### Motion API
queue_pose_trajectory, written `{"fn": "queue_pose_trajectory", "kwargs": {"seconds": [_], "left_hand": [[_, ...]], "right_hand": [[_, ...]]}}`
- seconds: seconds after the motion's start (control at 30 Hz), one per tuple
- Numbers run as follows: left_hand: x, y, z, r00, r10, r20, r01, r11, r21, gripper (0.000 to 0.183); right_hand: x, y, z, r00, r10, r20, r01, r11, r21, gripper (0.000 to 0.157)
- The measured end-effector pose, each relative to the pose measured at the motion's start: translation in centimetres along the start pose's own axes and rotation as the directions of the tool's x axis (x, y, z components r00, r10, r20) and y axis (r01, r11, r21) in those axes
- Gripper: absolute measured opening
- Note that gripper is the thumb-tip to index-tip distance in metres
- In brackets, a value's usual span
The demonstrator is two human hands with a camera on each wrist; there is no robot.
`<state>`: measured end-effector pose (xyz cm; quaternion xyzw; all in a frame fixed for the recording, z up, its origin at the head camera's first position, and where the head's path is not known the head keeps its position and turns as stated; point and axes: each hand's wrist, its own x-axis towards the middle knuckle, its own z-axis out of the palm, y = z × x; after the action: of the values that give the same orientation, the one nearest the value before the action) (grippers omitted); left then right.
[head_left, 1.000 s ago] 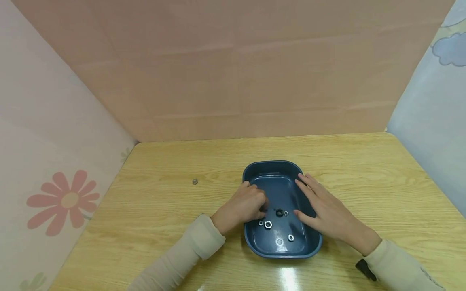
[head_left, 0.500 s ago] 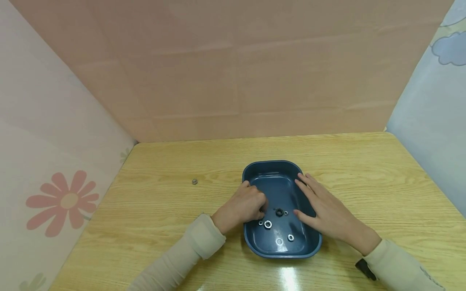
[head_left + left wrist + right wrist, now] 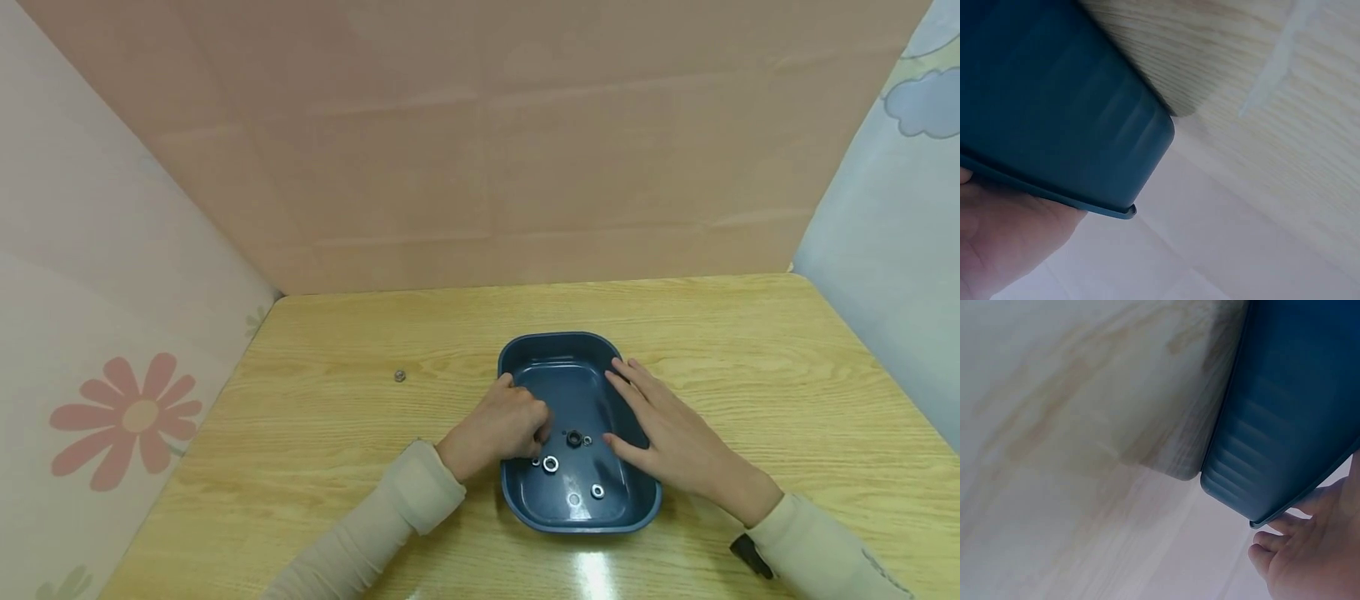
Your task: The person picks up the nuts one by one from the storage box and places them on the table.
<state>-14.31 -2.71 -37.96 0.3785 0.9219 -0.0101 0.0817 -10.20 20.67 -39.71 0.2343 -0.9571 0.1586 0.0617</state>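
The left hand (image 3: 504, 423) reaches over the tray (image 3: 581, 528) side that faces the desk's left edge. Its fingers curl down, their tips hidden; whether they pinch anything, I cannot tell. A small nut (image 3: 536, 462) and a big silver nut (image 3: 551, 464) lie just beside those fingers, toward the desk's near edge, so this hand is the nearer one to them.

The tray stands on the desk (image 3: 750, 350), its long axis running from far edge to near edge. The right hand (image 3: 671, 429) lies across the opposite side, fingers spread, its thumb tip near a tiny nut (image 3: 587, 440) and the black nut (image 3: 574, 438) beside it. A bright nut (image 3: 597, 492) sits closer to the near edge, apart from both hands. Outside the tray, a loose nut (image 3: 400, 376) lies toward the desk's left edge, nearer the left hand.

Only the head view shows the nuts. The wrist views show what it does not: the tray's ribbed outer wall (image 3: 1260, 450), with each hand up at the rim.
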Motion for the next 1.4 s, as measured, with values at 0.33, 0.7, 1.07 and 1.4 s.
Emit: {"fn": "queue_pose_trajectory", "kwargs": {"seconds": [0.33, 0.7, 1.07, 1.4], "left_hand": [[0.09, -0.12, 0.11, 1.0, -0.002, 0.013, 0.002, 1.0, -0.014, 0.012], [-0.35, -0.74, 0.39, 0.989, 0.033, -0.143, -0.054, 0.987, -0.149, 0.01], [-0.17, -0.89, 0.39, 0.978, 0.063, -0.197, -0.096, 0.982, -0.163, 0.006], [-0.33, -0.86, 0.55, 0.973, 0.055, -0.225, -0.09, 0.985, -0.15, 0.009]], "right_hand": [[0.01, 0.02, 0.0, 1.0, 0.005, 0.008, -0.005, 1.0, 0.009, 0.078], [0.07, 0.08, 0.03, 1.0, 0.011, 0.018, -0.011, 1.0, 0.01, 0.078], [0.19, 0.12, -0.17, 1.0, 0.0, 0.011, 0.0, 1.0, 0.014, 0.077], [0.26, 0.07, -0.05, 1.0, 0.002, 0.015, -0.002, 1.0, 0.012, 0.078]]}}
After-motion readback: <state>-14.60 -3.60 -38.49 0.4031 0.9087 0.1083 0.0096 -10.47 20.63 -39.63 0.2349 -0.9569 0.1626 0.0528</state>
